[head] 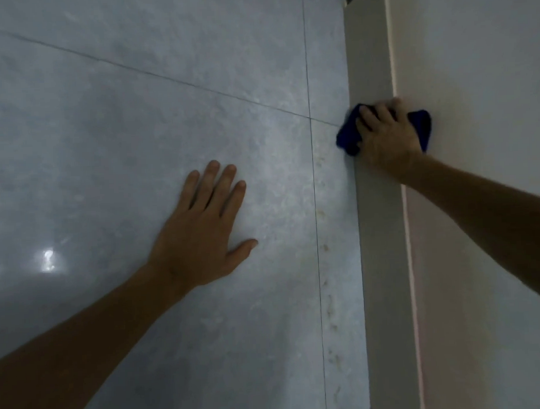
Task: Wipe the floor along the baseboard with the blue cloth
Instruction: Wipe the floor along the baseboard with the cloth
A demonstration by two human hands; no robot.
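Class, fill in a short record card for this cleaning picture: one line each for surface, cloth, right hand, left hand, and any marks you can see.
surface: grey tiled floor meeting a grey baseboard
cloth: blue cloth, bunched against the baseboard
right hand: right hand pressing on the cloth
left hand: left hand flat on the floor, fingers spread
marks: brownish spots on the floor near the baseboard

Glossy tiled floor (136, 86), seemingly matt baseboard (371, 63)
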